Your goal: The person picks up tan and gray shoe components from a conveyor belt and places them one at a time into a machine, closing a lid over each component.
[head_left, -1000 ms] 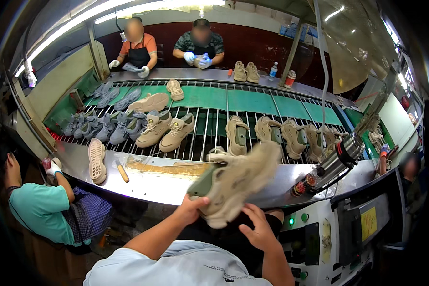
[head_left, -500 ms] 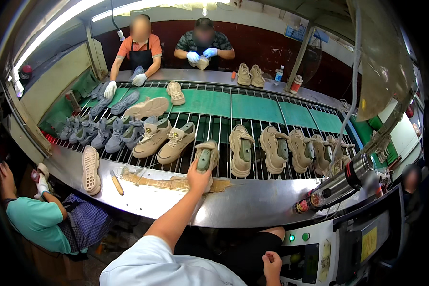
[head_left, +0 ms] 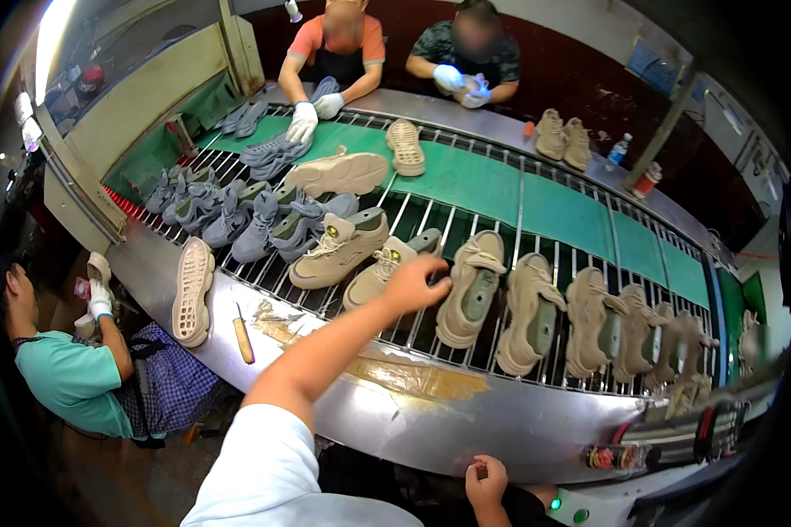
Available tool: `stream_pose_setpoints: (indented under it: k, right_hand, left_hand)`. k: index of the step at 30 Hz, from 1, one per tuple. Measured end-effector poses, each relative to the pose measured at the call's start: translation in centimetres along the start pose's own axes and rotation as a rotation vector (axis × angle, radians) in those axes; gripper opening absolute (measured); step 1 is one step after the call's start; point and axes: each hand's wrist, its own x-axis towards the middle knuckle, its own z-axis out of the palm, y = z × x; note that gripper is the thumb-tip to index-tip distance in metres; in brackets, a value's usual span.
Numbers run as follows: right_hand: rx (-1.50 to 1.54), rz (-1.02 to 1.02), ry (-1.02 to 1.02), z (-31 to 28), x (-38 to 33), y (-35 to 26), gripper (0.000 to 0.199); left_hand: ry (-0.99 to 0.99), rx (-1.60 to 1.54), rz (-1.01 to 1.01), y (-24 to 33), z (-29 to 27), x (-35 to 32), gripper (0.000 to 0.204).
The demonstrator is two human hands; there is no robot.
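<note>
Reaching: left hand (head_left: pixel 416 283) fingers curled, holding nothing | beige shoe (head_left: pixel 473 287) just right, untouched

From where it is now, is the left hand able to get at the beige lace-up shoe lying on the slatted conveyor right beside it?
Probably yes. The left hand already hovers at the toe of the beige lace-up shoe on the slatted conveyor, with nothing lying between them. The right hand stays low by the metal edge.
</note>
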Motion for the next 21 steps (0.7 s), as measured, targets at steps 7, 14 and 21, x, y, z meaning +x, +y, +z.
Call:
stream_pose_setpoints:
  k: [7,14,21]
  right_hand:
    - [-0.307,-0.108,-0.074,3.5,3.5,1.8,0.026]
    - [-0.26,-0.178,-0.006,2.1,6.0,-1.6,0.011]
    - [-0.247,-0.133,0.031,2.2,6.2,-2.8,0.006]
  left_hand:
    - [0.022,1.001,-0.354,-15.8,-15.9,13.9,0.067]
    - [-0.271,1.396,-0.814,-26.7,-18.5,17.8,0.107]
    - [-0.24,1.644,-0.608,-31.2,-17.7,18.0,0.063]
